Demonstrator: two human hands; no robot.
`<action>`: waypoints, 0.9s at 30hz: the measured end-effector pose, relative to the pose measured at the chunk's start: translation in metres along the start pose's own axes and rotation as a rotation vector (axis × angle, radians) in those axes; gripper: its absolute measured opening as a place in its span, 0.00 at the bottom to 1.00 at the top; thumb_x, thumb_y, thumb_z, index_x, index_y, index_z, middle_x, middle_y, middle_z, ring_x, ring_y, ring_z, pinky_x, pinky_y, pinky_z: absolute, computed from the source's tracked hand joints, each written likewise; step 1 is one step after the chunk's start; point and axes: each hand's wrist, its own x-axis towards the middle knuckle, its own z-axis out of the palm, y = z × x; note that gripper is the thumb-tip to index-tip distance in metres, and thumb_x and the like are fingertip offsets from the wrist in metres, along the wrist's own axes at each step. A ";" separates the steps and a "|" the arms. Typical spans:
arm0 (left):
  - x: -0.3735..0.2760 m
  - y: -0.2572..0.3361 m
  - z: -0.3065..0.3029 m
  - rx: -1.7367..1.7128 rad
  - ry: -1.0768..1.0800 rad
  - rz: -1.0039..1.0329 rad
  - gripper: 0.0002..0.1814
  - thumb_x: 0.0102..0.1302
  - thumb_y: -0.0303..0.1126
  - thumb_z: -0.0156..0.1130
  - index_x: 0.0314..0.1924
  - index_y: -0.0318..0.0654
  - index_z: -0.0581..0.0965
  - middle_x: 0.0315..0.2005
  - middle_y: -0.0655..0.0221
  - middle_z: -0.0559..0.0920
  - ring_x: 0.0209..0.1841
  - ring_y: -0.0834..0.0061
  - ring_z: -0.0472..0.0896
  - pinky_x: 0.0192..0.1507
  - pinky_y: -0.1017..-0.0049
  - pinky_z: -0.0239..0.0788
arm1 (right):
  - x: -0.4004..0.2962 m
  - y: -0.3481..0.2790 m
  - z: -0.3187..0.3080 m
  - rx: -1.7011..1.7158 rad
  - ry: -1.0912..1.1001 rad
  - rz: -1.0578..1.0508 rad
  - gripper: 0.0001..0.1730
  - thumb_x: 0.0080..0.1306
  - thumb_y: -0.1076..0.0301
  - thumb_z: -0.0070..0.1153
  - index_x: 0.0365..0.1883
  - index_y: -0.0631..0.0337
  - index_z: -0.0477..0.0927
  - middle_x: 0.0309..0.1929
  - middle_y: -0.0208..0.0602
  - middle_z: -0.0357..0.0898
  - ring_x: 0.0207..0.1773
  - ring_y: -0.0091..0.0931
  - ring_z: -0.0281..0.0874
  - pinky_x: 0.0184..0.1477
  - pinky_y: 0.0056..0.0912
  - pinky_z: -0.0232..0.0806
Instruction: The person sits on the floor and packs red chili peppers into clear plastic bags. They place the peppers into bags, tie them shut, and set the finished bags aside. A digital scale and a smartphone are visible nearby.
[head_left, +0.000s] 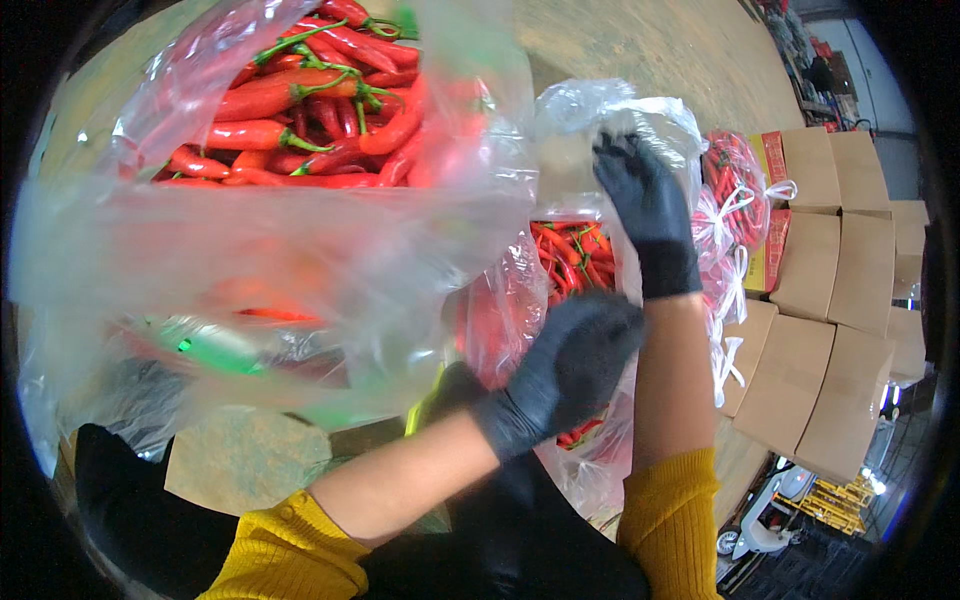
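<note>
A clear plastic bag of red chili peppers (574, 255) stands in front of me. My right hand (646, 206), in a black glove, is at this bag's far right side, its fingers bent against the crumpled clear plastic (585, 101). Whether they pinch the film is not plain. My left hand (574, 367), also black-gloved and blurred, lies across the near part of the same bag; its fingertips are hidden. To the left is a larger open plastic bag (247, 232), with red chili peppers (322, 112) showing green stems in its mouth.
Tied clear bags of chili peppers (739, 176) with white knotted handles sit on the right. Beyond them are stacked brown cardboard boxes (806, 277). A white scooter (769, 517) stands at the lower right. Brown, stained flooring (660, 45) stretches away ahead.
</note>
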 end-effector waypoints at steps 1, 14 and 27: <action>-0.012 0.000 0.012 0.044 -0.058 0.007 0.18 0.51 0.29 0.51 0.44 0.33 0.73 0.43 0.55 0.74 0.49 0.59 0.71 0.55 0.63 0.58 | -0.017 0.000 0.001 -0.100 -0.058 0.027 0.13 0.60 0.68 0.50 0.40 0.67 0.75 0.40 0.42 0.77 0.43 0.31 0.75 0.43 0.29 0.67; -0.124 -0.069 -0.009 0.637 -0.837 -0.694 0.23 0.60 0.38 0.42 0.52 0.34 0.70 0.59 0.49 0.62 0.62 0.54 0.58 0.64 0.51 0.33 | -0.179 0.043 -0.098 -1.592 0.026 0.350 0.26 0.51 0.61 0.57 0.49 0.59 0.72 0.43 0.46 0.75 0.42 0.41 0.74 0.48 0.39 0.64; -0.094 0.036 -0.043 0.301 -0.764 -0.108 0.18 0.52 0.33 0.51 0.44 0.38 0.73 0.38 0.60 0.76 0.40 0.62 0.74 0.42 0.62 0.64 | -0.157 0.111 -0.031 -1.462 -0.397 0.295 0.10 0.55 0.61 0.51 0.30 0.55 0.78 0.28 0.43 0.78 0.32 0.40 0.76 0.33 0.43 0.68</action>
